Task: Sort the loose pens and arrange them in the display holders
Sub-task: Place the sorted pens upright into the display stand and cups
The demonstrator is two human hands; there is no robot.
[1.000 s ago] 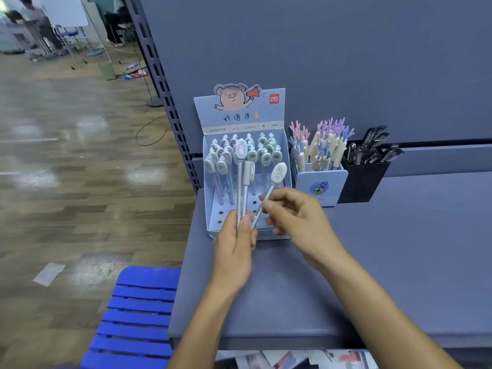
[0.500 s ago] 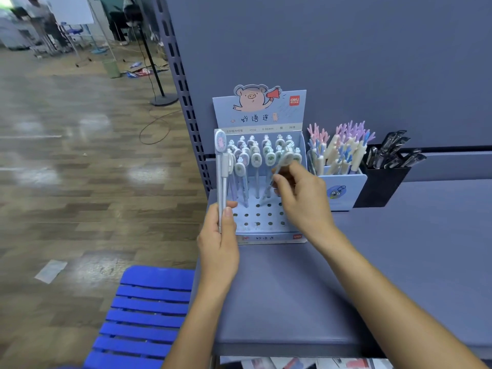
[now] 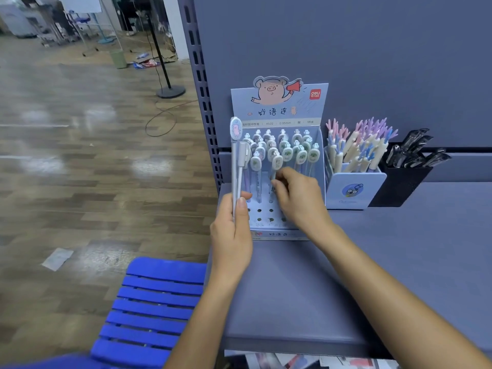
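While right hand (image 3: 296, 199) pinches oval-capped white pen (image 3: 277, 164) low inside pale blue cardboard display box (image 3: 278, 113), left hand (image 3: 231, 235) grips two spare pale pens (image 3: 236, 166) upright at box's left edge. Risk: tip misses tray hole (image 3: 259, 210); knuckles topple neighbouring standing pens (image 3: 301, 156).

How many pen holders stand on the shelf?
3, in one row: the pig display box at the left, the small blue box in the middle, the black cup at the right. None seems hidden.
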